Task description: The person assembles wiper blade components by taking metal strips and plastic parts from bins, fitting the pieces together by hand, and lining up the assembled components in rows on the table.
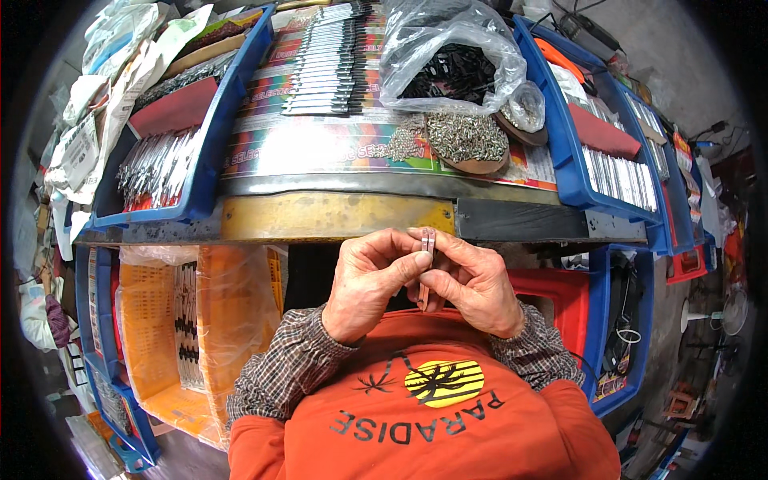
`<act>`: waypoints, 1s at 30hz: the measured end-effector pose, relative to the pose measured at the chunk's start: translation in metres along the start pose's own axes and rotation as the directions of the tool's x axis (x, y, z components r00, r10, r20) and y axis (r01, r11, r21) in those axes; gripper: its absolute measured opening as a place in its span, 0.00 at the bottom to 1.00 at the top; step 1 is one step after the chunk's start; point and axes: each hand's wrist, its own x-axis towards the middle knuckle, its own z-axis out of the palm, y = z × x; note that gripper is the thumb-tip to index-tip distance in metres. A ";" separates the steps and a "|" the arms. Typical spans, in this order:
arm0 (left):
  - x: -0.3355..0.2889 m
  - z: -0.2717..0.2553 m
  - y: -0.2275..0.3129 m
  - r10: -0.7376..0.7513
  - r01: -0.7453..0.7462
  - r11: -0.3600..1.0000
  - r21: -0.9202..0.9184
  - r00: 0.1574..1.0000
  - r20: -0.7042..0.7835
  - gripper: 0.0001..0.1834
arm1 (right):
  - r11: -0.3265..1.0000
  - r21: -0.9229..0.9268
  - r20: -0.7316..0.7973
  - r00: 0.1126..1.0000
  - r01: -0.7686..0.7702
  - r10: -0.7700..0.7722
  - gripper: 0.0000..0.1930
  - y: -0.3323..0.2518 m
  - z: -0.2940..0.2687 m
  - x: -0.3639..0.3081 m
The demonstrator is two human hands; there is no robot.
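Note:
In front of my chest, just off the table's near edge, both hands meet on a slim metal piece (428, 244). It looks silvery with a reddish tint and stands roughly lengthwise between them; its exact kind is too small to make out. My left hand (364, 276) is closed, thumb and fingers pinching it from the left. From the other side my right hand (480, 288) pinches the same piece, its forefinger at the upper end and its thumb lower down. The fingers cover part of it.
On the table lie a row of slim silver pieces with black ends (324, 68), a plastic bag of black parts (452, 76) and a heap of small metal bits (468, 138). Blue bins (210, 152) with metal strips flank them. An orange crate (156, 376) stands lower left.

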 end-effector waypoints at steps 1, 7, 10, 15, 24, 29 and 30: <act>0.000 0.000 0.000 0.000 0.000 1.000 0.000 1.000 -0.002 0.06 | 1.000 0.001 0.008 1.000 -0.007 0.007 0.23 -0.001 0.000 0.001; 0.003 0.000 0.001 0.031 -0.031 0.999 0.018 0.999 -0.005 0.07 | 0.999 0.017 0.017 0.999 -0.028 0.028 0.24 -0.002 -0.002 0.005; 0.005 0.001 0.003 0.045 -0.045 0.999 0.020 0.999 -0.003 0.07 | 1.000 -0.001 0.017 1.000 -0.007 0.007 0.24 -0.002 -0.002 0.007; 0.002 0.003 0.013 0.003 -0.008 0.996 0.092 0.999 0.054 0.06 | 0.992 -0.078 0.030 0.995 0.095 -0.093 0.22 -0.018 -0.009 0.011; -0.004 -0.008 0.020 -0.183 0.157 0.979 0.129 0.957 0.224 0.05 | 0.992 0.129 0.190 0.982 -0.004 -0.021 0.07 -0.022 -0.025 0.013; -0.002 -0.005 0.012 -0.014 -0.031 0.975 0.222 0.980 0.200 0.06 | 0.983 0.168 0.097 0.991 0.079 -0.097 0.07 -0.018 -0.026 0.016; 0.000 -0.001 0.007 0.133 -0.168 0.940 0.297 0.982 0.134 0.06 | 0.983 0.170 0.058 0.995 0.070 -0.080 0.07 -0.019 -0.024 0.018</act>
